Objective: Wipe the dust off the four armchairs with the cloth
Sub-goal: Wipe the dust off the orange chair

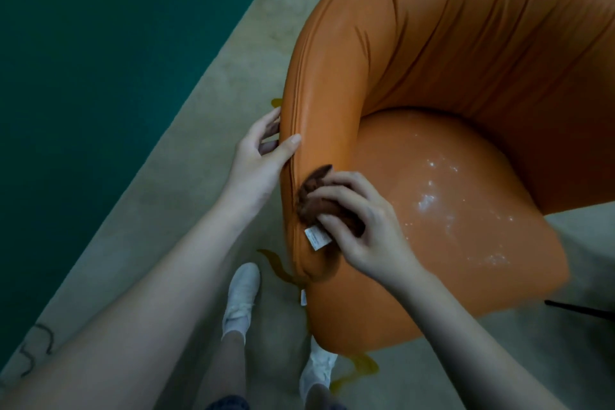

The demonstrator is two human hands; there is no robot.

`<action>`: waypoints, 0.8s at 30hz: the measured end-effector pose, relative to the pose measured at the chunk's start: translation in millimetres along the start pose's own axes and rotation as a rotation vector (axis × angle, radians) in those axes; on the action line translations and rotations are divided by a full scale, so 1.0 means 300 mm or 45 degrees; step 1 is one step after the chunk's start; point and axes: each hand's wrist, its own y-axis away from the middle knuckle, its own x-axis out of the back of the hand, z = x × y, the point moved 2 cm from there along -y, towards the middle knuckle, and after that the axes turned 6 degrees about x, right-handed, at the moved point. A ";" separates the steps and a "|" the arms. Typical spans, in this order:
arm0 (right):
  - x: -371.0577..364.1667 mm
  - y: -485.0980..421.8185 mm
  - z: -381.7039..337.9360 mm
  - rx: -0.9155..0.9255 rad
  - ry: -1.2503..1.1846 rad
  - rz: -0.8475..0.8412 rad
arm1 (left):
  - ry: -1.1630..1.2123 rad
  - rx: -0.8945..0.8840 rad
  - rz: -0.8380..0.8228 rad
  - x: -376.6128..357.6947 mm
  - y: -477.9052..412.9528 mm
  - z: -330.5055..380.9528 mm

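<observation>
Teal floor strip (100, 76) far left, beige carpet (206, 130) beside it. Left hand (258, 156) grips the rim of the orange armchair (466, 43), thumb on the inner face, fingers round the outer side. Just right and nearer, the brown cloth (307, 200) is bunched against the same rim, white tag (316, 238) hanging out. Right hand (362, 226) clutches the cloth, fingers curled over it. White shoes (241, 296) on the carpet, near.

Beige carpet (186, 156) carries orange armchair (449, 210), white shoes (241, 296); teal area (100, 60) perhaps carpet.
</observation>
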 end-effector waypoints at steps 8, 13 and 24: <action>-0.031 0.029 0.008 0.106 -0.049 0.017 | 0.003 0.003 0.201 -0.034 0.089 -0.027; -0.051 0.164 0.055 0.028 -0.252 0.090 | -0.048 -0.017 0.329 -0.080 0.086 -0.025; -0.114 0.202 0.093 -0.247 -0.477 0.456 | -0.301 -0.131 0.513 -0.130 0.062 -0.066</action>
